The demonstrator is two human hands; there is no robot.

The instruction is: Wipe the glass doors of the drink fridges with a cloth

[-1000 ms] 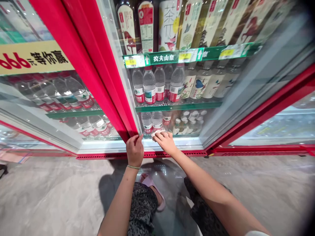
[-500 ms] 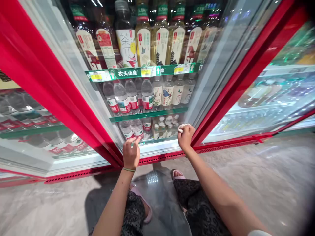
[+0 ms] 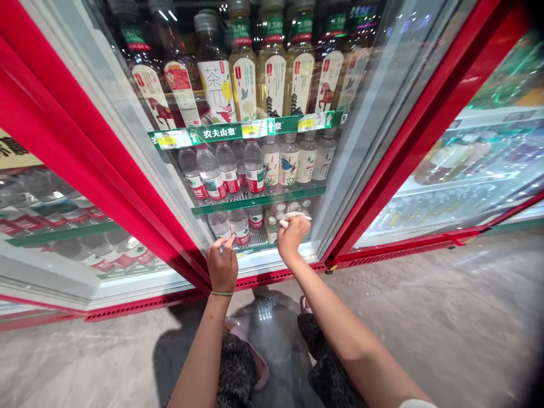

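Your right hand (image 3: 293, 235) was clamped on a bunched white cloth (image 3: 293, 216), pinching it between fingers and thumb so that the cloth lay against the lower part of the glass door (image 3: 293, 175) of a red-framed drinks cooler. Your left hand (image 3: 221, 266) held nothing: its fingers were apart and curved, their tips (image 3: 226, 242) on or just at the same pane, low down, probably as a brace for the door. A thin green bracelet (image 3: 221, 293) circled that wrist.

Behind the glass, bottled water (image 3: 254, 168) stood in tight rows with labels facing out, so each brand read through the door. Tall bottled teas (image 3: 216, 90) filled the shelf above, and a green shelf strip (image 3: 212, 132) carried yellow price tags beneath them, placing each price under its stock. The cooler's red base (image 3: 272, 279) met a polished grey floor (image 3: 425, 317), where your pink slippers (image 3: 255, 357) and patterned trousers (image 3: 236, 368) showed below your arms.
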